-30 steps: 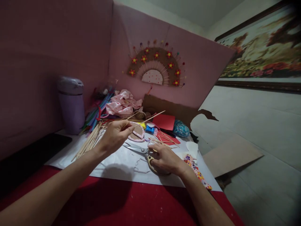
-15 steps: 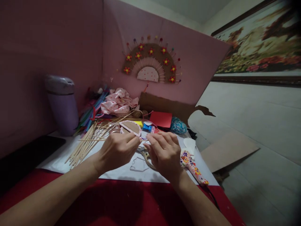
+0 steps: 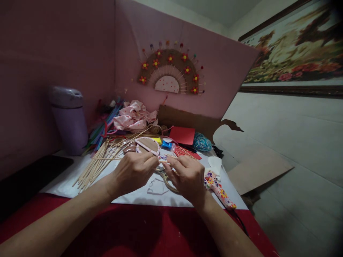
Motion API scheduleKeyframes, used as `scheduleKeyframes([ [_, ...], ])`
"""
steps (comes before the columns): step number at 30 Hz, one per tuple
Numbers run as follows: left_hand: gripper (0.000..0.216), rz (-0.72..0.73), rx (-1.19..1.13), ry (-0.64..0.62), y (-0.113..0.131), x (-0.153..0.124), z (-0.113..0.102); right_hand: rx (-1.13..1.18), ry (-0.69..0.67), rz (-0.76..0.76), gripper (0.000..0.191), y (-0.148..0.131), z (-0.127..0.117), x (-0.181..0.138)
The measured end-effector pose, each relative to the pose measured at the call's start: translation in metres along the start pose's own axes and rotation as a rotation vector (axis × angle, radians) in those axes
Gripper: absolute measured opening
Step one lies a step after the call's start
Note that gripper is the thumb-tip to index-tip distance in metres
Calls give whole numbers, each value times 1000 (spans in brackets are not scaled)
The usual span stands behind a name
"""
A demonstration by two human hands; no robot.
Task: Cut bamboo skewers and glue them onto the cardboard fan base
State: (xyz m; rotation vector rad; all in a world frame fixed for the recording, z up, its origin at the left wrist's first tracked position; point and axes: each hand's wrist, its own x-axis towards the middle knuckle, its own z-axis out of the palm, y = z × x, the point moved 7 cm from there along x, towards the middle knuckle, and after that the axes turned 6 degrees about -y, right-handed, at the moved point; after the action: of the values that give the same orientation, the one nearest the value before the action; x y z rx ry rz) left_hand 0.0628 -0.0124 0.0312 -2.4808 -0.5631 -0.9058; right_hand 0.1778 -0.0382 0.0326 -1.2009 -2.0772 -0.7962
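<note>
sticks (image 3: 99, 160): bare pale wood, matt, lying on the white paper sheet (image 3: 61, 178), smooth and matt. under the sheet, red cloth (image 3: 139, 228), dull. behind the sheet, pink cloth (image 3: 132, 119), glossy. left of it, purple flask (image 3: 69, 121), smooth plastic

Two hands: the left hand (image 3: 132, 173) and the right hand (image 3: 186, 176), with one stick (image 3: 163, 161) between them. One pair of scissors (image 3: 168, 180) lies under them. One heap of sticks (image 3: 98, 162), too many to count. One purple flask (image 3: 68, 119). One pink cloth bundle (image 3: 134, 119). One red paper sheet (image 3: 183, 135). One blue ball of yarn (image 3: 202, 142). One round cardboard disc (image 3: 148, 144). One flower-patterned handle (image 3: 218, 189). One white sheet (image 3: 128, 194) on the desk (image 3: 134, 228). One wall fan (image 3: 170, 73), bearing about eight red flowers. One framed picture (image 3: 292, 50). One cardboard sheet (image 3: 257, 169) on the floor.
</note>
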Motion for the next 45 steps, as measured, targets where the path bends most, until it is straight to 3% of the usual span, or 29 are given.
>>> scheduleKeyframes([
  [10,20,-116,9,-110,-7,3,10,74,-103,107,25,2,9,0],
  [20,22,-270,56,-364,-8,0,31,-64,-172,139,29,-9,23,-3],
  [24,27,-315,-231,-309,-16,2,22,353,-239,137,24,9,24,-1],
  [28,29,-317,-647,-249,-19,10,7,893,-229,276,24,29,27,-1],
  [31,26,-377,-781,-223,-22,11,4,1034,-169,392,24,34,32,-4],
  [35,30,-451,-887,-192,-28,8,7,953,-110,466,25,44,38,-8],
  [39,27,-546,-1027,-134,-37,5,9,549,-55,502,25,71,37,-9],
  [42,22,-632,-1098,-18,-53,2,6,248,-103,485,22,88,45,-10],
  [45,21,-791,-1152,96,-83,-5,6,97,-208,471,26,97,62,-15],
])
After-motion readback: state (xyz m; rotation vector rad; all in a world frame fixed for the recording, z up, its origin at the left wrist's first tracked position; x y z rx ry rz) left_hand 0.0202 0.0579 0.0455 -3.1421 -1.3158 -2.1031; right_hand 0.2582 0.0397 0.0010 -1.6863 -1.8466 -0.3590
